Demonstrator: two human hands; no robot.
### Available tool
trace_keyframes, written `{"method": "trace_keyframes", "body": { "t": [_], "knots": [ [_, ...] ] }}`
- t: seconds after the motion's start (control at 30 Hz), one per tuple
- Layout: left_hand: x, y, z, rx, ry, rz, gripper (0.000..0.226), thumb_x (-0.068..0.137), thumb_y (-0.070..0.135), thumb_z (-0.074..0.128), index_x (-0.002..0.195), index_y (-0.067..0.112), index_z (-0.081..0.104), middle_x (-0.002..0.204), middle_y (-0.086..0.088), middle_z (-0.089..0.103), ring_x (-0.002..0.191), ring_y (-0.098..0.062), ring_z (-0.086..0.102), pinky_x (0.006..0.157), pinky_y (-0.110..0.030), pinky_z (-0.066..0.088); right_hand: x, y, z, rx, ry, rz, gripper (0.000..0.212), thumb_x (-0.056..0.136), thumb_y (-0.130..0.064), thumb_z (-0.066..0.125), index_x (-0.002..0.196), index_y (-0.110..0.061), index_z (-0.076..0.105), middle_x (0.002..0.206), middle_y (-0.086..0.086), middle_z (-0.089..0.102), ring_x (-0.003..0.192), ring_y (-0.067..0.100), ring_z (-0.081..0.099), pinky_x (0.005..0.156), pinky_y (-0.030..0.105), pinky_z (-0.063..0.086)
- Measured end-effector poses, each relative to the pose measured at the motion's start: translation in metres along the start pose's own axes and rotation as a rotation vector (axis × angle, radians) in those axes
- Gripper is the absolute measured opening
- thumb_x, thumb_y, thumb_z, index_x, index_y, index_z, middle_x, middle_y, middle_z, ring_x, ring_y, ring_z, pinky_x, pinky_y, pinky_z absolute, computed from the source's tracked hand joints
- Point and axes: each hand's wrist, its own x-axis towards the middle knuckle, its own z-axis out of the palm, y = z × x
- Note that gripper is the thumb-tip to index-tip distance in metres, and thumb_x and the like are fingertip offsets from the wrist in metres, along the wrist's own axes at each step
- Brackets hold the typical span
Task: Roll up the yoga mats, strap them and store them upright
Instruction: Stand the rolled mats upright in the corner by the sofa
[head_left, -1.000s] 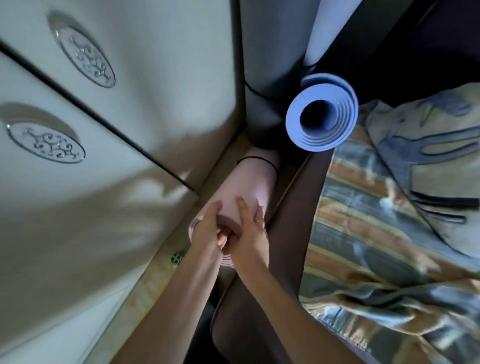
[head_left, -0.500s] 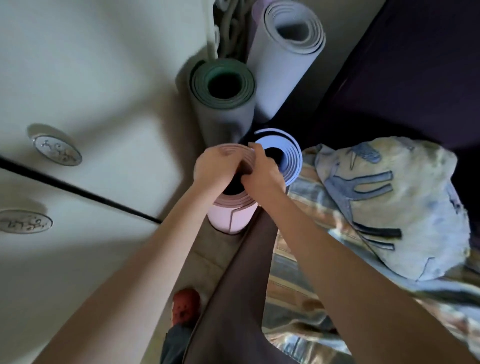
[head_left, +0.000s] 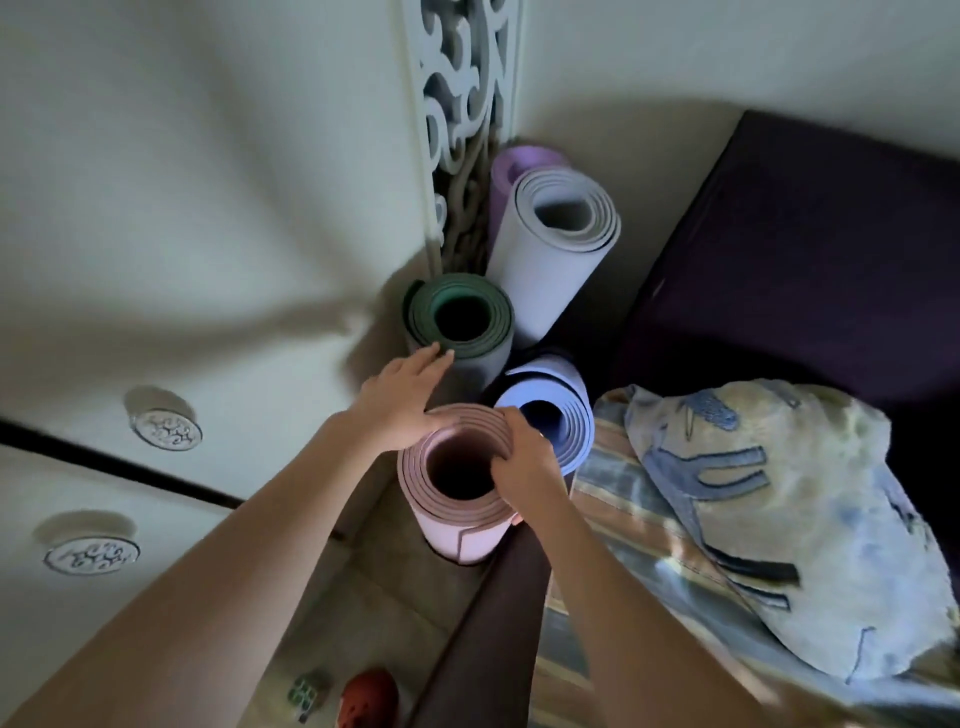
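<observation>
Now the right hand (head_left: 524, 460) pinches the top rim of the pink mat (head_left: 457, 499), fingers curled over the coiled edge and into the hollow core; the left hand (head_left: 402, 397), which half a second ago also clasped that rim, has let go and lies flat with straight fingers, its palm resting by the rim's far edge and its fingertips touching the side of the green mat (head_left: 460, 317). A second ago the pink mat lay tilted toward the floor; it now stands upright on the floor between the cabinet doors (head_left: 182, 260) and the bed's edge (head_left: 498, 623), just beside the blue mat (head_left: 550, 410); behind stand the pale grey mat (head_left: 556, 249) and a purple mat (head_left: 511, 161). By my reading the storing is nearly done: only a steadying release remains; a careless let-go could topple the roll.
</observation>
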Motion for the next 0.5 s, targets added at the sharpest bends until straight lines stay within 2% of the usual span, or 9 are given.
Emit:
{"method": "trace_keyframes", "body": {
  "t": [0.1, 0.2, 0.27, 0.37, 0.43, 0.5],
  "knots": [
    [0.013, 0.001, -0.009, -0.033, 0.002, 0.003, 0.067, 0.099, 0.044, 0.045, 0.155, 0.027, 0.012, 0.156, -0.003, 0.021, 0.138, -0.032, 0.030, 0.109, -0.049, 0.034, 0.004, 0.000, -0.001, -0.021, -0.003, -0.012, 0.061, 0.083, -0.005, 0.047, 0.137, -0.032, 0.039, 0.116, 0.009, 0.059, 0.101, 0.032, 0.059, 0.079, 0.041, 0.051],
    [0.023, 0.008, -0.021, 0.220, 0.039, -0.003, 0.062, 0.098, 0.030, 0.049, 0.153, 0.023, 0.021, 0.143, -0.007, 0.030, 0.130, -0.030, 0.034, 0.100, -0.046, 0.039, 0.009, -0.007, 0.000, -0.026, -0.005, 0.006, 0.065, 0.086, -0.004, 0.046, 0.145, -0.028, 0.033, 0.128, 0.009, 0.053, 0.112, 0.030, 0.055, 0.087, 0.039, 0.049],
    [0.031, 0.007, -0.026, 0.412, 0.056, 0.044, 0.050, 0.094, 0.028, 0.052, 0.142, 0.021, 0.040, 0.142, -0.009, 0.031, 0.131, -0.029, 0.031, 0.101, -0.043, 0.036, 0.015, -0.009, 0.005, -0.008, -0.008, 0.013, 0.067, 0.088, -0.005, 0.045, 0.149, -0.026, 0.029, 0.136, 0.007, 0.049, 0.121, 0.028, 0.050, 0.093, 0.037, 0.045],
    [0.054, -0.002, -0.023, 0.481, 0.115, 0.246, 0.037, 0.091, 0.022, 0.053, 0.127, 0.015, 0.055, 0.149, -0.012, 0.031, 0.135, -0.029, 0.031, 0.112, -0.039, 0.022, 0.026, -0.011, 0.009, 0.022, 0.004, 0.004, 0.064, 0.087, -0.006, 0.045, 0.146, -0.028, 0.034, 0.133, 0.004, 0.050, 0.119, 0.024, 0.050, 0.092, 0.036, 0.046],
    [0.064, -0.009, -0.026, 0.467, 0.042, 0.321, 0.044, 0.091, 0.020, 0.053, 0.134, 0.015, 0.050, 0.148, -0.008, 0.039, 0.138, -0.024, 0.033, 0.118, -0.037, 0.010, 0.034, -0.012, 0.011, 0.047, 0.041, 0.007, 0.059, 0.086, -0.005, 0.045, 0.139, -0.028, 0.042, 0.119, 0.003, 0.055, 0.109, 0.023, 0.054, 0.085, 0.035, 0.047],
    [0.070, -0.018, -0.026, 0.502, -0.020, 0.272, 0.053, 0.093, 0.025, 0.051, 0.144, 0.021, 0.037, 0.139, -0.002, 0.049, 0.135, -0.019, 0.037, 0.119, -0.040, 0.002, 0.038, -0.015, 0.013, 0.084, 0.062, -0.013, 0.054, 0.083, -0.004, 0.045, 0.131, -0.029, 0.048, 0.107, 0.003, 0.057, 0.100, 0.024, 0.056, 0.079, 0.038, 0.049]
  ]
}}
